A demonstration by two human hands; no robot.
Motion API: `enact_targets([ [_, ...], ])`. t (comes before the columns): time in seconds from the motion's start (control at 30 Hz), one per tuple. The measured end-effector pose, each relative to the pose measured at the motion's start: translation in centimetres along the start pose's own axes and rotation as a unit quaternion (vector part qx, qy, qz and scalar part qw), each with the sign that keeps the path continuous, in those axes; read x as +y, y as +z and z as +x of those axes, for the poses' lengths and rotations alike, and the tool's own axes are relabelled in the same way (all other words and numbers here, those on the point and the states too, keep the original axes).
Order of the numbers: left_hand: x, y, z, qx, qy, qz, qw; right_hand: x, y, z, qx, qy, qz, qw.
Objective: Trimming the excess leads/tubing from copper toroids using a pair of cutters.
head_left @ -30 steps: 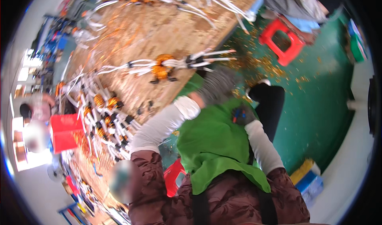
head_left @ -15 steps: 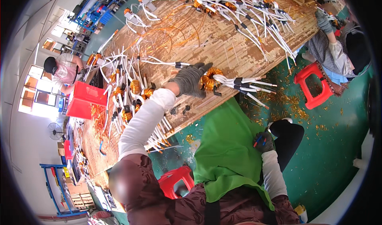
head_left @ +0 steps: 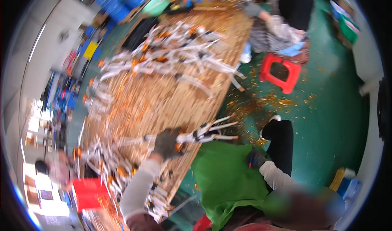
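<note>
My left hand [head_left: 166, 143], in a grey glove, is on an orange copper-wire coil [head_left: 179, 144] near the table's front edge. Its fingers, blurred, curl around the coil's left side. From the coil, white-sleeved leads [head_left: 204, 133] with black bands reach right, past the table edge. Another white lead [head_left: 132, 141] lies left of the hand. My right hand [head_left: 258, 156], in a dark glove, rests low by the green apron [head_left: 228, 171]. It is closed on a small tool with red and blue handles, mostly hidden by the fingers.
Coils with white leads are heaped at the table's far part [head_left: 167, 53] and near left [head_left: 118, 169]. A red bin [head_left: 90, 193] stands at the left. A co-worker [head_left: 281, 31] is at the far right beside a red stool [head_left: 281, 72]. Copper scraps litter the green floor.
The view has swung, bringing more of the table's far end into sight. My left hand has closed from spread fingers beside the coil to around it. My right hand keeps the tool.
</note>
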State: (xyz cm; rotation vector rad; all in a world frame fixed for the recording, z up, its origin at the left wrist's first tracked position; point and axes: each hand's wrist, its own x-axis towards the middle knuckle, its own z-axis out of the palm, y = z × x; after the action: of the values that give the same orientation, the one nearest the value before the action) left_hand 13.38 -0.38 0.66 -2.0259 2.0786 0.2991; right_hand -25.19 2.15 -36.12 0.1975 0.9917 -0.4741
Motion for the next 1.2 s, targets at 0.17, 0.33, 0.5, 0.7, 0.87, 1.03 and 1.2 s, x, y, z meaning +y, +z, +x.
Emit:
enact_targets([
  [0.17, -1.3, 0.9, -3.0, -0.001, -0.016, 0.006, 1.000, 2.6, 4.4, -0.3, -0.020, 0.027, -0.073, 0.997],
  [0.33, -1.7, -3.7, -2.1, 0.020, 0.093, 0.165, 0.982, 2.4, 3.9, -1.1, -0.015, -0.008, -0.035, 0.999],
  [0.5, -6.6, -16.3, 3.2, 0.075, -0.133, 0.078, 0.985, 2.6, 3.7, 0.8, -0.003, 0.010, -0.047, 0.999],
  [0.7, -16.3, -14.2, 13.2, 0.266, -0.190, 0.335, 0.884, 1.9, 5.8, 0.3, 0.041, 0.041, -0.076, 0.995],
  [0.87, -4.6, -4.2, 12.9, 0.143, 0.012, 0.184, 0.973, 1.5, 6.3, -2.3, 0.063, 0.000, -0.114, 0.992],
  [1.03, 1.9, -0.4, 4.8, 0.123, 0.131, 0.049, 0.983, 0.9, 7.5, -2.9, 0.069, 0.005, -0.150, 0.986],
  [1.2, 2.7, 1.3, 0.5, 0.184, 0.117, -0.076, 0.973, 1.8, 5.4, 0.0, -0.038, 0.039, -0.089, 0.995],
])
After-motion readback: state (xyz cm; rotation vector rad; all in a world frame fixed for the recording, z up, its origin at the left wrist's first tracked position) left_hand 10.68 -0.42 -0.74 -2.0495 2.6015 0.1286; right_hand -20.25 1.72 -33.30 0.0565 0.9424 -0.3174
